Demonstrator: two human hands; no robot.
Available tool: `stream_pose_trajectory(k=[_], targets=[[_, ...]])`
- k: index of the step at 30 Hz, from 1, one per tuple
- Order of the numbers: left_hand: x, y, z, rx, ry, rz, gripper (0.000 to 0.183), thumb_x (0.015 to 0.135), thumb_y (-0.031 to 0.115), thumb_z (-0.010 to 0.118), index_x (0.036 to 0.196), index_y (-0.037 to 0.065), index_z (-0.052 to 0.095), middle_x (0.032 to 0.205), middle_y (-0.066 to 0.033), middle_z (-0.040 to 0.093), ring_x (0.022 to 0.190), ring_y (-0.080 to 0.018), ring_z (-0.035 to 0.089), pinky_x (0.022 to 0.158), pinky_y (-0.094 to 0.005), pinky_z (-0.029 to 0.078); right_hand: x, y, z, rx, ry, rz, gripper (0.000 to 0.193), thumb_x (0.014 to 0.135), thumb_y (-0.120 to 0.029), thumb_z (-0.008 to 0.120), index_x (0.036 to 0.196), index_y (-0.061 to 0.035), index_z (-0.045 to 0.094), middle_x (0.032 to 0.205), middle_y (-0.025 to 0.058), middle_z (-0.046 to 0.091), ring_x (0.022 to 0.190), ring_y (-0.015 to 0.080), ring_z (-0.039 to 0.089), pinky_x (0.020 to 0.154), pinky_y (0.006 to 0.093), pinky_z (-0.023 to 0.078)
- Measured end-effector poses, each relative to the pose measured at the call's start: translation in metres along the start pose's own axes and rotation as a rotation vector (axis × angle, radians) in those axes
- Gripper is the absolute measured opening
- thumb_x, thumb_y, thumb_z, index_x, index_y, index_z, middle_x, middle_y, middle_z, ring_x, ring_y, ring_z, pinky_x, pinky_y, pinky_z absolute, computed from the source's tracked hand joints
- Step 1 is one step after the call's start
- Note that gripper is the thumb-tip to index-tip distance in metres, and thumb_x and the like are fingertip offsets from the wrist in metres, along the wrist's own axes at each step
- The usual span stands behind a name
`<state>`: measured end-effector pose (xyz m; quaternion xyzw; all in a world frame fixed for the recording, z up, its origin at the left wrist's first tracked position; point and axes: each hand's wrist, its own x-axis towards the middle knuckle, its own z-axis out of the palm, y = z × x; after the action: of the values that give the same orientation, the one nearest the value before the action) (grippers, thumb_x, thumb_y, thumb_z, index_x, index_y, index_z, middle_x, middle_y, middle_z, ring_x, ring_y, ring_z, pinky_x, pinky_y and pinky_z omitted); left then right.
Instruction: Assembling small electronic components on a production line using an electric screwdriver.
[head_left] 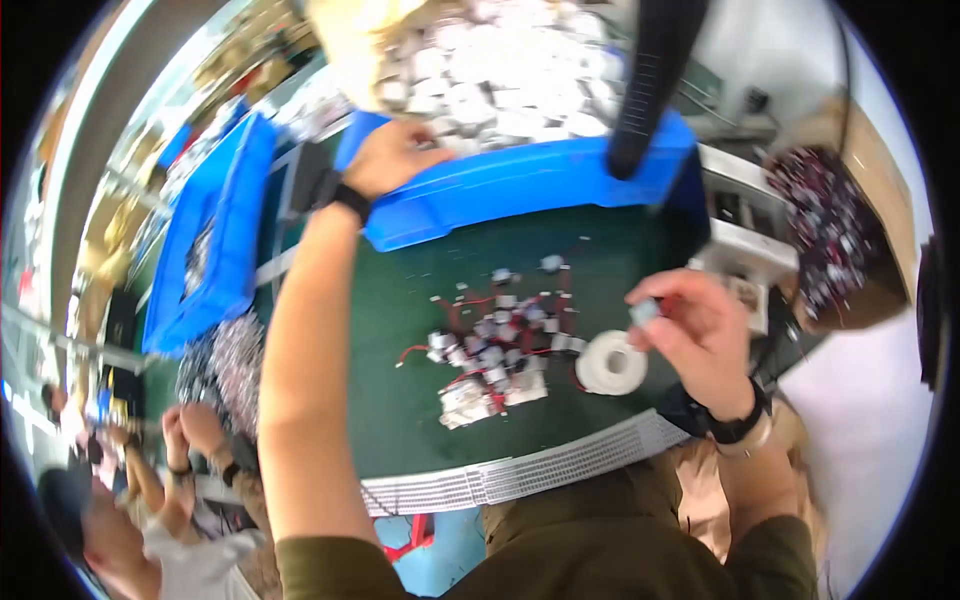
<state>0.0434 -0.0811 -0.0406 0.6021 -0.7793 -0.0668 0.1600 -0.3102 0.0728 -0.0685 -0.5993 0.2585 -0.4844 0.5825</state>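
Note:
My left hand reaches over the near rim of a blue bin heaped with white pieces. Its fingers are curled together at the heap's left edge; what they hold, if anything, I cannot make out. Between thumb and fingers, my right hand pinches a small grey-white block, held above the right side of the green table. Close to that hand lies a white tape roll. Small white-and-grey parts with red wires are piled on the table between my arms, partly on a whitish flat piece.
A black upright arm stands before the heap. Another blue bin is at left, near a co-worker's hands. On the right are white trays and a box of wired parts. A grey slotted strip edges the table.

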Motion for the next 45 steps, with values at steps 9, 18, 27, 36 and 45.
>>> stream_pose_trajectory(k=[9, 18, 27, 36, 45], targets=[[0.054, -0.002, 0.01, 0.111, -0.381, 0.032, 0.05, 0.071, 0.029, 0.072, 0.11, -0.001, 0.061, 0.095, -0.0144, 0.066, 0.088, -0.0216, 0.062, 0.076, -0.0326, 0.048, -0.005, 0.003, -0.004, -0.007, -0.008, -0.044, 0.024, 0.085, 0.003, 0.057, 0.109, 0.0018, 0.052, 0.103, 0.0124, 0.059, 0.08, 0.0156, 0.065, 0.068, 0.0259, 0.054], [-0.006, 0.0, -0.005, -0.213, 0.204, -0.043, 0.061, 0.07, 0.023, 0.08, 0.116, -0.008, 0.054, 0.101, -0.0169, 0.064, 0.085, -0.0215, 0.062, 0.073, -0.0312, 0.05, -0.017, 0.007, -0.013, 0.01, -0.022, -0.021, 0.024, 0.087, 0.0, 0.058, 0.109, 0.0012, 0.051, 0.103, 0.0106, 0.057, 0.081, 0.0142, 0.063, 0.07, 0.0253, 0.053], [-0.125, 0.136, 0.052, -1.252, 0.125, 0.125, 0.074, 0.07, -0.007, 0.074, 0.134, -0.001, 0.038, 0.121, -0.009, 0.054, 0.112, -0.0178, 0.053, 0.098, -0.0336, 0.042, -0.024, 0.001, -0.021, -0.072, 0.077, -0.053, 0.03, 0.085, 0.0, 0.061, 0.114, 0.0033, 0.053, 0.108, 0.0106, 0.059, 0.086, 0.0124, 0.061, 0.077, 0.0254, 0.051], [-0.162, 0.193, 0.155, -0.782, 0.263, 0.162, 0.062, 0.065, 0.004, 0.08, 0.119, 0.003, 0.049, 0.119, -0.0148, 0.057, 0.111, -0.0247, 0.056, 0.095, -0.0343, 0.043, -0.029, 0.017, -0.025, -0.34, -0.052, 0.021, 0.026, 0.083, 0.002, 0.063, 0.109, 0.0039, 0.057, 0.104, 0.0083, 0.06, 0.087, 0.012, 0.06, 0.077, 0.0251, 0.051], [-0.163, 0.188, 0.147, -0.816, 0.088, 0.158, 0.061, 0.065, 0.013, 0.082, 0.117, 0.004, 0.052, 0.108, -0.012, 0.061, 0.095, -0.024, 0.062, 0.082, -0.0324, 0.049, -0.019, 0.03, -0.031, -0.831, -0.377, -0.221, 0.025, 0.072, -0.005, 0.069, 0.096, -0.0057, 0.062, 0.091, 0.0076, 0.06, 0.086, 0.0265, 0.057, 0.073, 0.0353, 0.047]])
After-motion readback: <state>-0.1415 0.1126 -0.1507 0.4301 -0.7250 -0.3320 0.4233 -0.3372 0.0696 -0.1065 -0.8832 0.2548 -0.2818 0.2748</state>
